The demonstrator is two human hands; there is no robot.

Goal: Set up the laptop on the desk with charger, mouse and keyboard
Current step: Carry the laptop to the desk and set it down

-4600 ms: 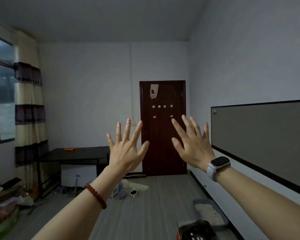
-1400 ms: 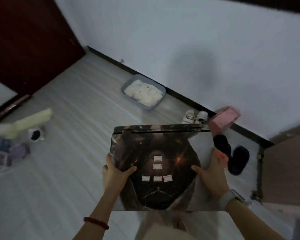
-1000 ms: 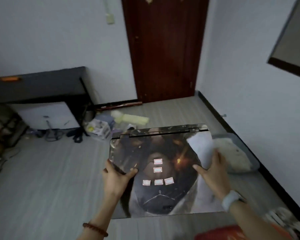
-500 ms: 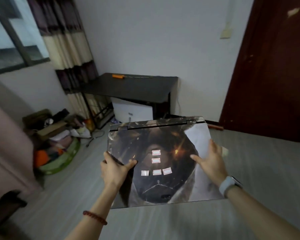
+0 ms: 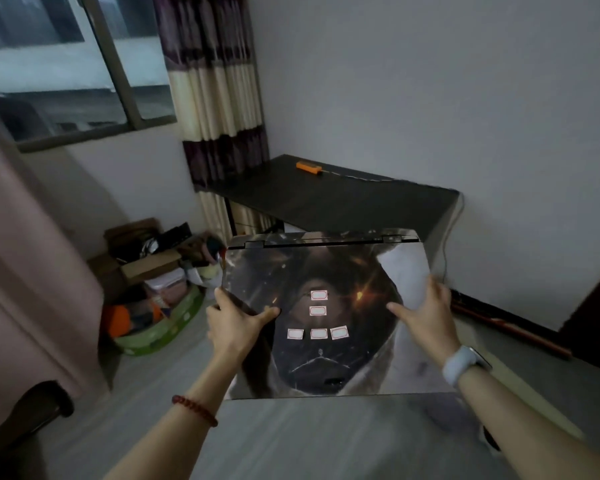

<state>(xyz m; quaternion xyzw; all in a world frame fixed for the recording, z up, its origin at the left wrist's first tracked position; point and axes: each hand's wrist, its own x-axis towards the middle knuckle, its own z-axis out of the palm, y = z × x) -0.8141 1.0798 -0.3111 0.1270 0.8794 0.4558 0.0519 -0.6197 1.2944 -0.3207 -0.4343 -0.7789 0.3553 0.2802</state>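
I carry a closed laptop (image 5: 326, 271) flat in front of me; its lid has a dark printed skin with several small white stickers. My left hand (image 5: 234, 323) grips its left edge, thumb on the lid. My right hand (image 5: 426, 315), with a white watch on the wrist, grips the right edge. The dark desk (image 5: 333, 199) stands ahead against the white wall, beyond the laptop's far edge. A small orange object (image 5: 309, 167) with a thin cable lies on the desk's back part. No charger, mouse or keyboard shows.
A striped curtain (image 5: 219, 98) and a window (image 5: 66, 64) are to the left of the desk. A pile of boxes and a green basket (image 5: 160, 327) sit on the floor at the left. A pink surface (image 5: 25, 271) fills the left edge. A dark door edge (image 5: 596, 313) is at the right.
The view has turned left and moved closer to the desk, which now lies just past the laptop. Both hands keep the same hold on the laptop.
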